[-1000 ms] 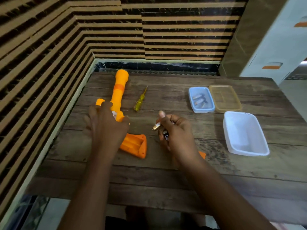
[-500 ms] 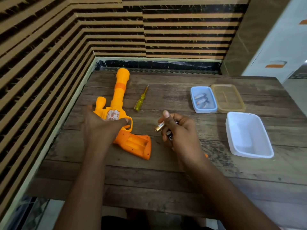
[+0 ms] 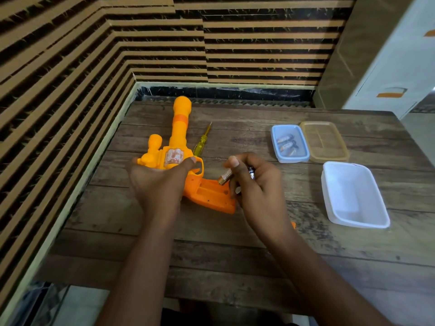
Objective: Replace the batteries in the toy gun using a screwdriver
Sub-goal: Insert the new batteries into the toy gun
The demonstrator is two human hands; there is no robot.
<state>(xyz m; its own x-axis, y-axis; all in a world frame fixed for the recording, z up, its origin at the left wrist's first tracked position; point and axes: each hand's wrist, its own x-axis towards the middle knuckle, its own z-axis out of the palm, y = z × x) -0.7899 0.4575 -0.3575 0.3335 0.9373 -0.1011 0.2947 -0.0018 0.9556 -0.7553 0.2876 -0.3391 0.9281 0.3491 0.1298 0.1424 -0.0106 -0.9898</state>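
A white tub [image 3: 353, 196] and amber lid [image 3: 323, 141] sit on the wooden table [image 3: 211, 260]

hands [image 3: 160, 182] gripping toy gun [image 3: 181, 147], battery [image 3: 224, 177]

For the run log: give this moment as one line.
left hand grips toy gun | right hand holds battery near open battery compartment | screwdriver on table

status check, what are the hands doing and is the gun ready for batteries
Left hand grips toy gun by the body. Right hand holds batteries, one near the open compartment. Screwdriver lies beside the barrel, nothing blocking.
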